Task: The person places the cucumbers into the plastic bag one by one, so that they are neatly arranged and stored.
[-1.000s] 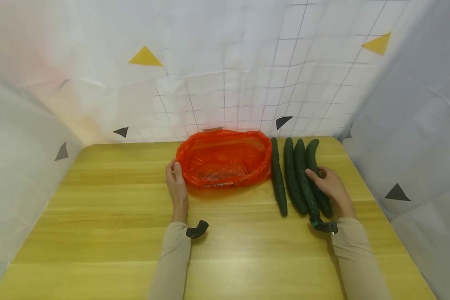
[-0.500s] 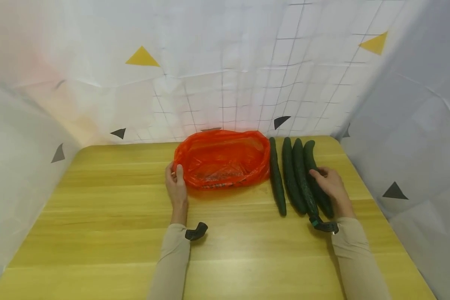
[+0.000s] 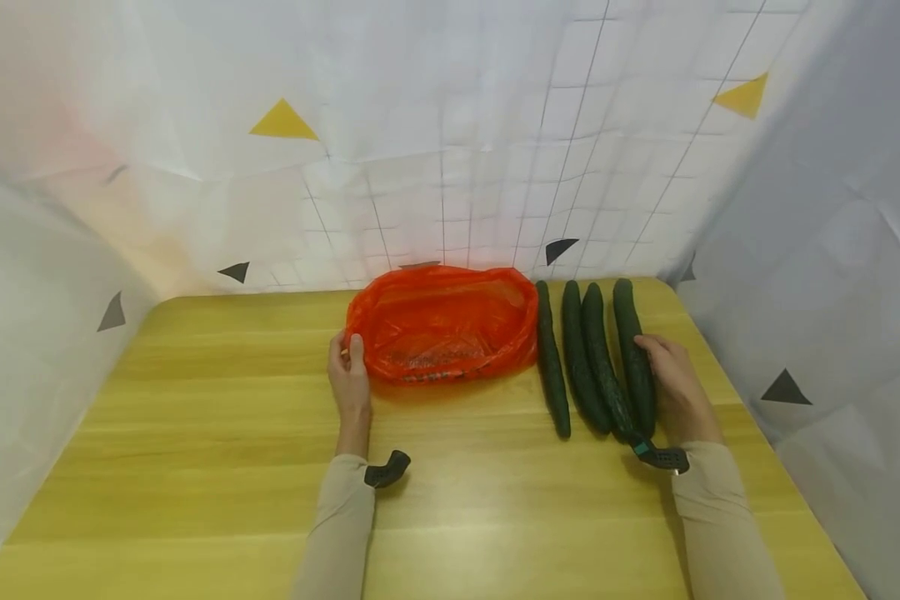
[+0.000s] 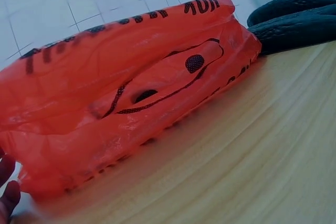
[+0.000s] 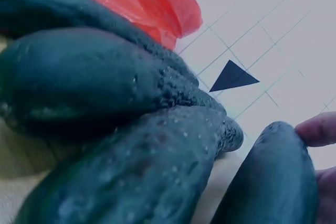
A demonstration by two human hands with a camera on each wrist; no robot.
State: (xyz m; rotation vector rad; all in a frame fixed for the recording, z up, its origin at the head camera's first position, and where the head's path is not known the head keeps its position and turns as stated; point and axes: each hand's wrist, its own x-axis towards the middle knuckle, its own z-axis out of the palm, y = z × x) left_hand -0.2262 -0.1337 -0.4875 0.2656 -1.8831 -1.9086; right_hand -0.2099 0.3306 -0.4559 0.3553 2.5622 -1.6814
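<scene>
A red plastic bag (image 3: 450, 367) with dark print lies at the back of the table, its wide mouth open upward. My left hand (image 3: 350, 383) holds the bag's left side, thumb in front. Only its fingertips (image 4: 9, 198) show in the left wrist view. On the right, my right hand (image 3: 678, 383) holds the rightmost cucumber (image 3: 633, 367), thumb over its upper part. In the right wrist view fingers touch that cucumber's side near its end. Left of it lie a slim cucumber (image 3: 552, 367) beside the bag, another cucumber (image 3: 583, 358), and one more cucumber (image 3: 603, 367).
Everything lies on a wooden table (image 3: 195, 433). A white sheet wall (image 3: 420, 167) with grid lines and triangles rises behind the table's back edge. Another pale wall (image 3: 832, 333) stands along the right side. Each wrist carries a black camera mount (image 3: 387, 470).
The rightmost cucumber has turned and shifted slightly right, leaving a gap at its far end from its neighbour. My right hand has moved slightly right with it. The left hand stays at the bag.
</scene>
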